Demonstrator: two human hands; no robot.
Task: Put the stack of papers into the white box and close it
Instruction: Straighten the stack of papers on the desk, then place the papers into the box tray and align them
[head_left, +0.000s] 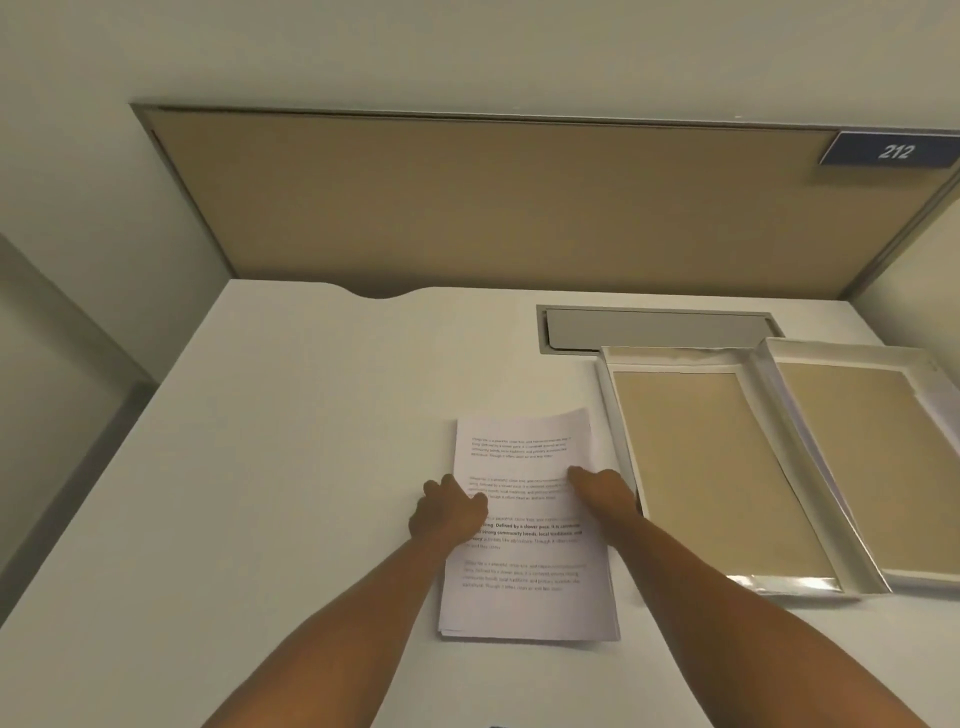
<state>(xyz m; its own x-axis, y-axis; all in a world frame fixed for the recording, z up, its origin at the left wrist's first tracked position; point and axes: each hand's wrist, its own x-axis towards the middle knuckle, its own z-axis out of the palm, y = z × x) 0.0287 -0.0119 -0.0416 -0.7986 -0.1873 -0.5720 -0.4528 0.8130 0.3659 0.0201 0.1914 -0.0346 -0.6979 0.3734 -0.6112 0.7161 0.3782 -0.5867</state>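
Observation:
A stack of printed white papers (524, 582) lies flat on the white desk, just left of the white box. My left hand (449, 512) rests on the stack's left edge with its fingers curled onto the top sheet. My right hand (602, 488) grips the stack's right edge, thumb on top, close to the box wall. The white box (618, 415) lies open with a tan inside, and its hinged lid (914, 364) is folded out flat to the right, also tan inside.
The white desk (285, 467) extends left and toward me. A grey cable hatch (654, 330) is set into the desk behind the box. A tan partition panel (493, 208) stands along the back, with a blue "212" plate (893, 150) at its right.

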